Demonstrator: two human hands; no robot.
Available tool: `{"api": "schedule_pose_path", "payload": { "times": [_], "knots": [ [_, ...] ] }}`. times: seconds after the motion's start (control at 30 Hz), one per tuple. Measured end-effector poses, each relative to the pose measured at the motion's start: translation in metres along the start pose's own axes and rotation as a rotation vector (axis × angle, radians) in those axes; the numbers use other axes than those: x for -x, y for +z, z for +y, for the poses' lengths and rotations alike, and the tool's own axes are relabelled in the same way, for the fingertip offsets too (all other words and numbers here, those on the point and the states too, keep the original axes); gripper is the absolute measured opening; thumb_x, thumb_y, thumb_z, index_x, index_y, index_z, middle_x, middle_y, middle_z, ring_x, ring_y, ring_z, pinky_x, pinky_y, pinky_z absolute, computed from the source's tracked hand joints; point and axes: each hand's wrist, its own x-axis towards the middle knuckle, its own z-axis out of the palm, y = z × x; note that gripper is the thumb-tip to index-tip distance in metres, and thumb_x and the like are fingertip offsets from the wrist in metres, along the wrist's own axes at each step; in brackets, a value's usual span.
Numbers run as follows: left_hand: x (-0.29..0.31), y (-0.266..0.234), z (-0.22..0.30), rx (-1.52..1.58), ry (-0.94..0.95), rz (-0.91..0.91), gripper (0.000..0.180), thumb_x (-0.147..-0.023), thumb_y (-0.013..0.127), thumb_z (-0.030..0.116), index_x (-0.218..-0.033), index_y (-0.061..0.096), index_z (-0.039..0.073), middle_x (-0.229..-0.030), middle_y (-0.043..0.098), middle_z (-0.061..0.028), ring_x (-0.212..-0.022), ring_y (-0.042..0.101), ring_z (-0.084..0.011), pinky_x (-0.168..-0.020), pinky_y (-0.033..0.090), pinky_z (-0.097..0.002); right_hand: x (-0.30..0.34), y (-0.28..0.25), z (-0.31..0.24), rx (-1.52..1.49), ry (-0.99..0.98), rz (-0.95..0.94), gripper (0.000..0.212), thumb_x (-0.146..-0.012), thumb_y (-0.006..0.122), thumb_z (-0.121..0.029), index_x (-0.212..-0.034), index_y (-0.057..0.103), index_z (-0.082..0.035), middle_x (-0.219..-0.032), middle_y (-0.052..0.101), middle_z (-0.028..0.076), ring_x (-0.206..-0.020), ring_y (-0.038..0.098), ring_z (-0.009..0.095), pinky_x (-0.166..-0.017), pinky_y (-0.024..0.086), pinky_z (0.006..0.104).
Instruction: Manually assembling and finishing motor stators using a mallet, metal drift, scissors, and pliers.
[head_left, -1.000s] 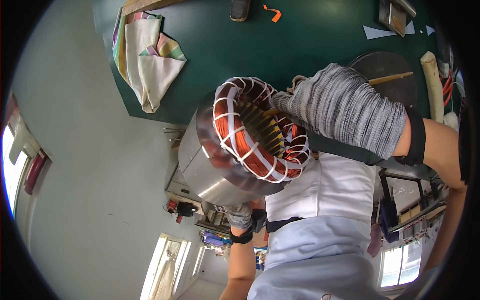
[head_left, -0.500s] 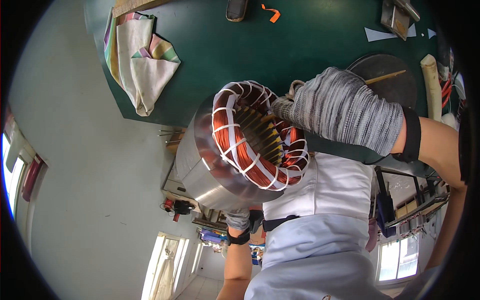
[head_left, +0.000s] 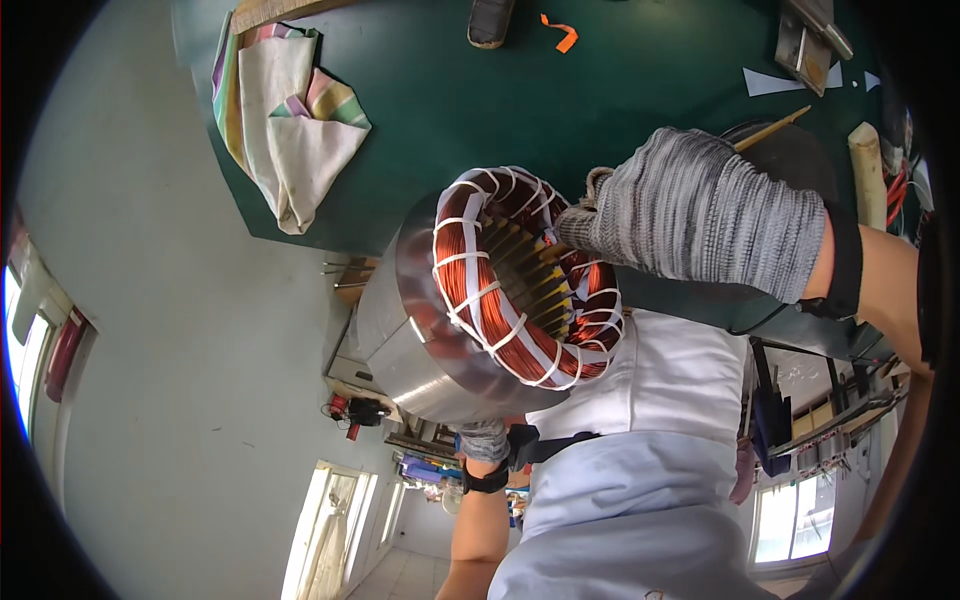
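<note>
A motor stator [head_left: 420, 350] with a smooth steel shell rests tilted by the bench edge. Its ring of copper windings [head_left: 465, 250] is bound with white cord and faces up. At the ring's far right rim, my right hand [head_left: 690, 215] in a grey knitted glove is closed on a thin wooden stick [head_left: 775, 128]. One end of the stick sticks out behind the hand; the other appears to reach into the bore, by the yellow slot strips [head_left: 545, 290]. Low behind the steel shell is my gloved left hand [head_left: 485, 440], its fingers hidden by the stator.
On the green bench [head_left: 420, 120] lie a striped cloth [head_left: 290, 130], a dark oblong object [head_left: 490, 22], an orange strip [head_left: 562, 38] and metal pieces [head_left: 805, 55]. A dark round disc [head_left: 800, 170] and a pale roll [head_left: 868, 175] are at the right.
The wooden stick has tilted more steeply, its outer end higher, as my right hand turned slightly. The whole view has shifted a little; the stator appears slightly right and lower.
</note>
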Motion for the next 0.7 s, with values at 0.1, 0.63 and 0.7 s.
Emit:
{"api": "schedule_pose_path", "payload": {
  "times": [0.1, 0.63, 0.7],
  "knots": [
    [-0.004, 0.019, 0.004, 0.017, 0.034, -0.098, 0.059, -0.088, 0.04, 0.051, -0.127, 0.033, 0.007, -0.123, 0.041, -0.0107, -0.112, 0.043, -0.0251, -0.092, 0.041, -0.0409, 0.032, -0.01, 0.006, 0.022, 0.093, -0.027, 0.019, -0.084, 0.044, -0.024, -0.097, 0.057, -0.019, -0.071, 0.055, 0.005, -0.053, 0.056, 0.02, -0.043, 0.044, 0.0315],
    [-0.022, 0.01, 0.007, -0.065, 0.09, -0.133, 0.06, -0.09, 0.039, 0.048, -0.13, 0.03, 0.005, -0.124, 0.041, -0.0109, -0.111, 0.044, -0.0254, -0.092, 0.04, -0.0397, 0.025, -0.013, 0.007, -0.04, 0.087, -0.075, 0.018, -0.084, 0.044, -0.023, -0.095, 0.058, -0.02, -0.07, 0.053, 0.005, -0.053, 0.056, 0.02, -0.043, 0.044, 0.033],
    [-0.022, 0.009, 0.008, -0.088, 0.096, -0.144, 0.06, -0.09, 0.039, 0.048, -0.13, 0.029, 0.005, -0.124, 0.041, -0.0109, -0.111, 0.044, -0.0255, -0.092, 0.04, -0.0395, 0.027, -0.007, 0.005, -0.074, 0.112, -0.037, 0.017, -0.084, 0.044, -0.022, -0.094, 0.058, -0.02, -0.069, 0.052, 0.004, -0.053, 0.056, 0.02, -0.042, 0.043, 0.0336]
  ]
}}
